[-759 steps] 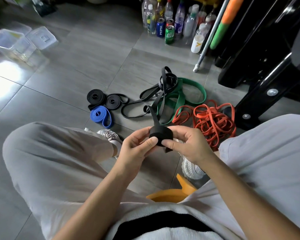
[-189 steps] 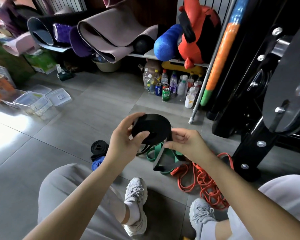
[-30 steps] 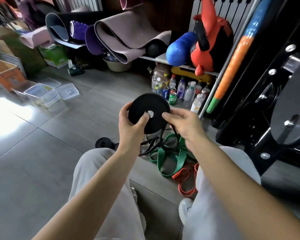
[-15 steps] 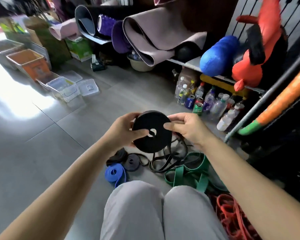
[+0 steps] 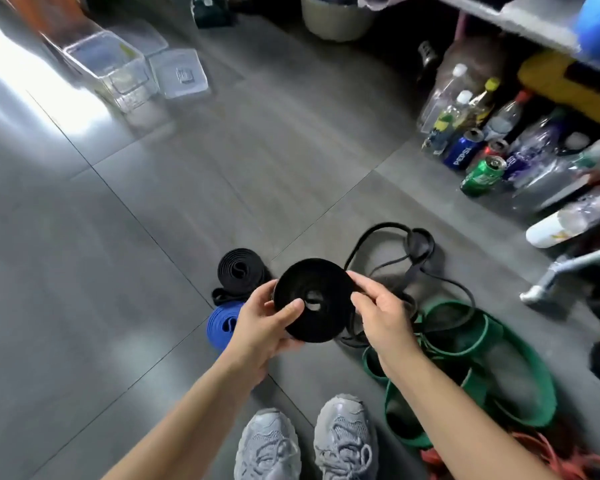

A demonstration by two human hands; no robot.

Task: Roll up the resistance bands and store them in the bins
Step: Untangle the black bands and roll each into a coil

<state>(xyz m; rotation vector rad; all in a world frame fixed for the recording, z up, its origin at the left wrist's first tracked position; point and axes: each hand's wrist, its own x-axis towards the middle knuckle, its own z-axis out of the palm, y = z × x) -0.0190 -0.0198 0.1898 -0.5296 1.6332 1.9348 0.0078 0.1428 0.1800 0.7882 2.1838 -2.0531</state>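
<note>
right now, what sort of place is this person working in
Likely a home gym's storage corner: a held black band roll, a green resistance band on the tiled floor, drink bottles under a shelf, clear bins.

Left hand (image 5: 260,329): grips the black roll (image 5: 323,289) from its left, thumb on its face.
Right hand (image 5: 383,318): pinches its right edge.
Forearms: extended, below it.

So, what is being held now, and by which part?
The rolled black band: left hand on its left side, thumb on the flat face near the hole; right hand pinching the right rim.
</note>
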